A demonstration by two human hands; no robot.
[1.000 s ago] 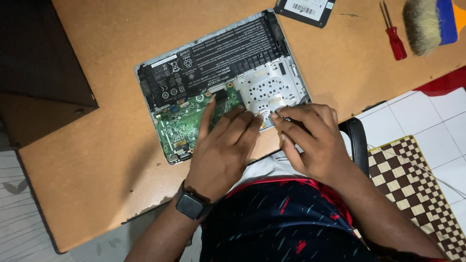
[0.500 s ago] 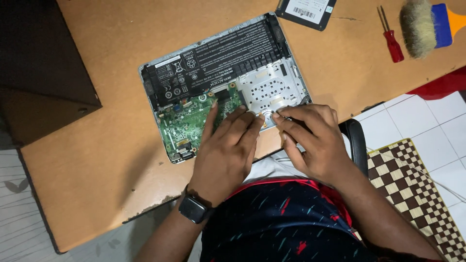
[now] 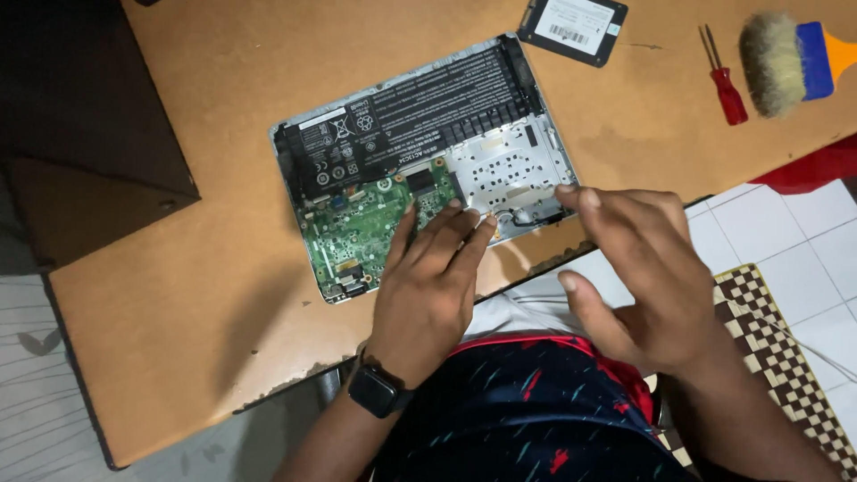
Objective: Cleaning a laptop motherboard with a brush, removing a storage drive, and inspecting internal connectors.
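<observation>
On the worn wooden table (image 3: 178, 295) above tiled floor (image 3: 786, 232), both hands (image 3: 428, 286) spread empty.

Long black rectangular battery label with white markings (image 3: 406, 120) lay across the opened laptop's far half, white rectangular barcode sticker (image 3: 573, 20) sat on a black drive at the table's far edge

Orange-brown bench (image 3: 223, 268), chipped pale along the near edge, under a silver-grey opened laptop (image 3: 428, 161) with a black battery (image 3: 420, 116), a green circuit board (image 3: 366, 232) and a pale metal plate (image 3: 509, 170) dotted with small holes. Black drive (image 3: 572, 29) with a white label, red-handled screwdriver (image 3: 725, 85), tan-bristled brush (image 3: 790, 61) with a blue band and orange handle. Black watch (image 3: 378, 391), navy shirt (image 3: 527, 419) flecked red and teal, brown-and-cream checked mat (image 3: 786, 357), white tiled floor (image 3: 803, 241).
</observation>
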